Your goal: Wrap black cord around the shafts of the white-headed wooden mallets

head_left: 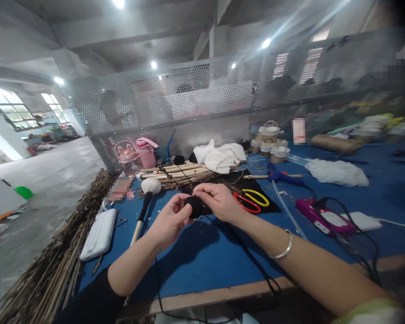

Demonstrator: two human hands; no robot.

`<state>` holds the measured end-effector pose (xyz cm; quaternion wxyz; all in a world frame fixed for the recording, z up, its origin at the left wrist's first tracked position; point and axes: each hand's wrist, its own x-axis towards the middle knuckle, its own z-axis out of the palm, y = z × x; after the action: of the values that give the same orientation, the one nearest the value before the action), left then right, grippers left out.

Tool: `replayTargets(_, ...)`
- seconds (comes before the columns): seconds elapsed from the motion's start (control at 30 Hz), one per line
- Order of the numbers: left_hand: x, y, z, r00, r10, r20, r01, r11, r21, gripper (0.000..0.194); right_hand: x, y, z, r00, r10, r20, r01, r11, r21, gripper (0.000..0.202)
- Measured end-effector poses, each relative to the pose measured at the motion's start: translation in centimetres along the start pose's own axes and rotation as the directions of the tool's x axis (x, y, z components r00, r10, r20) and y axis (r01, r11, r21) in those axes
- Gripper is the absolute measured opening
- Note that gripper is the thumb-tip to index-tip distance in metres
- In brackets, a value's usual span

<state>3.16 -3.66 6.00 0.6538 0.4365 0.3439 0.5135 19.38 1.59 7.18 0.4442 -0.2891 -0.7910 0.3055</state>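
The perforated partition (192, 96) looks like grey metal with a dull sheen, while the desk (195, 265) has a smooth blue top and a worn, wood-like front edge. The bundled sticks (185, 173) are bare pale wood and the crumpled white cloth (222, 156) looks soft and matt. The scissors (256, 198) have glossy red and yellow handles, the power bank (99, 235) looks like smooth white plastic, and the bangle (284, 245) is shiny, silvery metal.

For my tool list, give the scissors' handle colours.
One red handle, one yellow handle; best seen in the head view.
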Motion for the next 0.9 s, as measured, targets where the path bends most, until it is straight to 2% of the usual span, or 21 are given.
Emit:
replayTargets(0.07,0.0,0.3,0.2,0.999,-0.027,-0.036,0.025,0.999,-0.035,0.044,-0.4,1.1,0.9,0.995,0.095,-0.009,-0.095,0.995,0.041,0.025)
replayTargets(0.13,0.5,0.5,0.3,0.986,0.039,-0.160,-0.048,0.998,-0.048,0.044,-1.0,1.5,1.8,0.988,0.149,0.038,-0.149,0.989,-0.015,0.025)
replayTargets(0.2,1.1,0.8,0.1,0.939,0.203,-0.277,-0.189,0.979,0.077,0.041,-1.2,1.0,1.9,0.982,0.096,0.164,-0.076,0.989,-0.124,0.024)
replayTargets(0.23,1.4,0.9,-0.1,0.913,0.290,-0.288,-0.242,0.951,0.190,0.040,-1.1,0.5,1.6,0.974,0.042,0.223,-0.007,0.988,-0.154,0.022)
replayTargets(0.27,1.5,1.0,-0.3,0.901,0.346,-0.262,-0.264,0.917,0.299,0.038,-0.8,0.0,1.1,0.968,-0.013,0.252,0.055,0.986,-0.160,0.022)
replayTargets(0.3,1.5,1.2,-0.5,0.912,0.351,-0.213,-0.253,0.889,0.381,0.036,-0.3,-0.4,0.4,0.970,-0.056,0.236,0.093,0.984,-0.150,0.022)
replayTargets(0.33,1.4,1.5,-0.7,0.939,0.306,-0.155,-0.219,0.883,0.415,0.035,0.3,-0.7,-0.3,0.981,-0.072,0.182,0.097,0.986,-0.133,0.023)
replayTargets(0.4,1.0,2.3,-0.8,0.988,0.149,-0.048,-0.124,0.931,0.343,0.035,1.4,-0.7,-1.4,0.997,-0.050,0.058,0.056,0.993,-0.108,0.025)
replayTargets(0.43,0.8,2.8,-0.7,0.995,0.103,-0.016,-0.096,0.961,0.259,0.037,1.7,-0.5,-1.7,0.999,-0.027,0.032,0.031,0.994,-0.103,0.025)
replayTargets(0.47,0.7,3.3,-0.6,0.994,0.106,-0.012,-0.103,0.980,0.170,0.039,1.9,-0.4,-1.7,0.999,-0.010,0.044,0.015,0.994,-0.108,0.026)
replayTargets(0.5,0.7,3.8,-0.4,0.986,0.160,-0.039,-0.156,0.983,0.099,0.040,1.9,-0.4,-1.7,0.996,-0.004,0.094,0.015,0.993,-0.121,0.026)
replayTargets(0.53,0.8,4.1,-0.1,0.965,0.248,-0.091,-0.243,0.968,0.062,0.039,1.7,-0.7,-1.5,0.986,-0.010,0.169,0.034,0.990,-0.137,0.026)
replayTargets(0.6,1.3,4.6,0.5,0.884,0.424,-0.196,-0.408,0.905,0.119,0.036,1.1,-2.0,-1.1,0.945,-0.053,0.322,0.103,0.985,-0.141,0.027)
replayTargets(0.63,1.5,4.7,0.8,0.840,0.491,-0.230,-0.461,0.870,0.174,0.035,0.7,-3.0,-1.0,0.927,-0.072,0.368,0.125,0.985,-0.122,0.028)
replayTargets(0.67,1.7,4.7,1.0,0.815,0.524,-0.247,-0.484,0.851,0.205,0.035,0.4,-4.0,-1.1,0.924,-0.080,0.373,0.121,0.988,-0.090,0.028)
replayTargets(0.7,1.8,4.8,1.3,0.821,0.514,-0.248,-0.476,0.857,0.200,0.034,0.1,-4.9,-1.3,0.941,-0.069,0.332,0.090,0.995,-0.051,0.028)
replayTargets(0.77,1.4,5.2,1.7,0.893,0.393,-0.218,-0.386,0.919,0.077,0.027,-0.5,-6.0,-1.8,0.983,-0.003,0.184,-0.007,0.998,0.057,0.026)
replayTargets(0.8,1.0,5.7,2.0,0.937,0.299,-0.183,-0.307,0.952,-0.015,0.023,-1.0,-6.0,-2.0,0.993,0.036,0.113,-0.051,0.990,0.128,0.025)
replayTargets(0.83,0.4,6.3,2.2,0.959,0.232,-0.166,-0.249,0.964,-0.091,0.020,-1.6,-5.7,-2.2,0.995,0.076,0.058,-0.086,0.974,0.209,0.025)
replayTargets(0.9,-1.1,7.6,2.5,0.970,0.184,-0.161,-0.215,0.957,-0.196,0.017,-3.2,-4.3,-2.2,0.987,0.157,0.040,-0.161,0.914,0.374,0.026)
